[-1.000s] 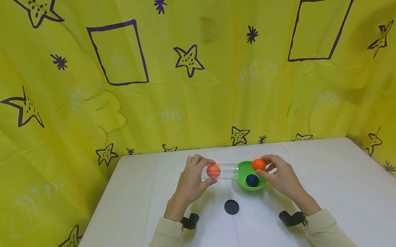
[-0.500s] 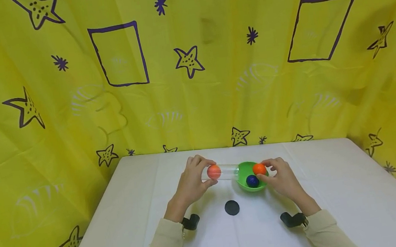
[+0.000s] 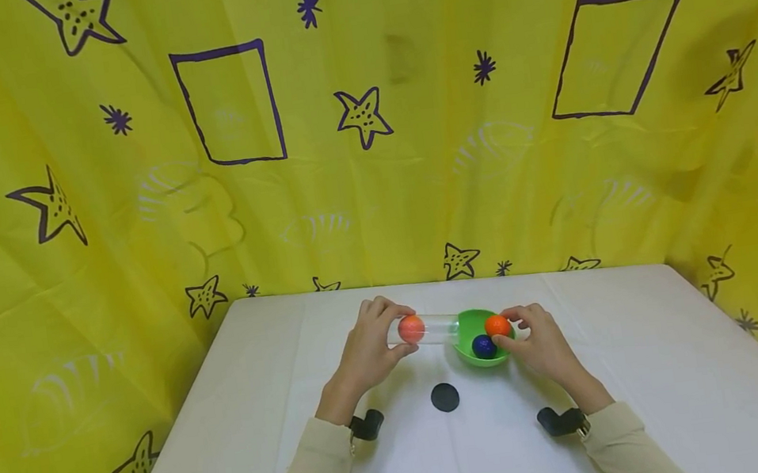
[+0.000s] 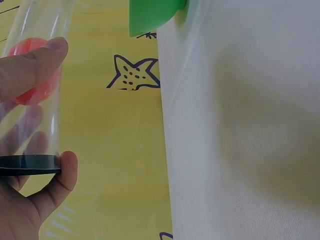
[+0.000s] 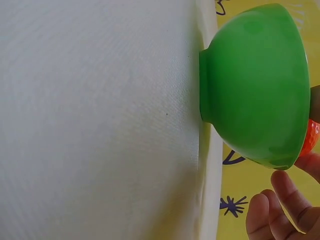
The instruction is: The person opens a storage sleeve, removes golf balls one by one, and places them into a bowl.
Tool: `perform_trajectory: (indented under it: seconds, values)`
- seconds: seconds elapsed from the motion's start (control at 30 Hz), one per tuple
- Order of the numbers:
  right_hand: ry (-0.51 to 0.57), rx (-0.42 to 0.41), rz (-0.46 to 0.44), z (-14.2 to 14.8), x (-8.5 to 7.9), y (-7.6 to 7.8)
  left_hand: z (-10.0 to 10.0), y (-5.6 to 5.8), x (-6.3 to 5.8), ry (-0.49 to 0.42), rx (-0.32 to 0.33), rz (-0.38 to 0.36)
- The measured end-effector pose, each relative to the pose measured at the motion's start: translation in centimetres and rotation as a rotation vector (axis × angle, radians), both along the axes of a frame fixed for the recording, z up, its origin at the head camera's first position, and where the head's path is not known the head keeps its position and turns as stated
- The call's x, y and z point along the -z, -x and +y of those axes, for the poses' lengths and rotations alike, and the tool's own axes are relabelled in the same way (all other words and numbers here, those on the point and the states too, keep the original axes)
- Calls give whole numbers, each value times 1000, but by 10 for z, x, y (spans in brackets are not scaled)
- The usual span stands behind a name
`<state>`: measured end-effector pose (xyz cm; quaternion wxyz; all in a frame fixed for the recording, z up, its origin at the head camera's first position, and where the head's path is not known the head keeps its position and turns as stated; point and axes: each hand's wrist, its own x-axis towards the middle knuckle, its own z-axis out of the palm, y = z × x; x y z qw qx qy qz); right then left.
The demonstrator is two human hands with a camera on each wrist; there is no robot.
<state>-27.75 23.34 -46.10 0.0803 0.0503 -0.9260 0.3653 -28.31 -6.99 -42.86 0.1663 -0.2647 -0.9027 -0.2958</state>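
Note:
My left hand [image 3: 367,346] grips a clear tube [image 3: 442,329] held nearly level in the head view. A reddish-orange ball [image 3: 411,329] sits inside the tube, close to the fingers. A black cap [image 4: 30,165] closes the tube's end by my palm in the left wrist view. The tube's other end reaches the rim of a green bowl [image 3: 466,329]. My right hand [image 3: 539,339] pinches an orange ball [image 3: 498,325] between thumb and fingers at the bowl's right side. A dark blue ball [image 3: 484,346] lies in the bowl beside it.
A flat black disc [image 3: 445,397] lies on the white-covered table [image 3: 291,440], nearer to me than the bowl. Behind and at both sides hangs a yellow curtain [image 3: 373,189] with starfish drawings. The bowl [image 5: 255,90] stands on its foot on the table.
My right hand has lowered the orange ball slightly toward the bowl, then stayed there. The left hand, tube and its ball have hardly moved.

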Motion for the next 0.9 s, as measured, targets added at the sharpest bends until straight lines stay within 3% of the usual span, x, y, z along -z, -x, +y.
perform_trajectory:
  seconds: [0.4,0.63,0.9]
  values:
    - [4,-2,27,0,2,0,1,-1,0,-2,-8,-8]
    - [25,8,-19,1,-1,-1,0,-1,-1,-2,-2,-2]
    - [30,15,57,-1,-9,-3,0,-1,-1,-7,9,23]
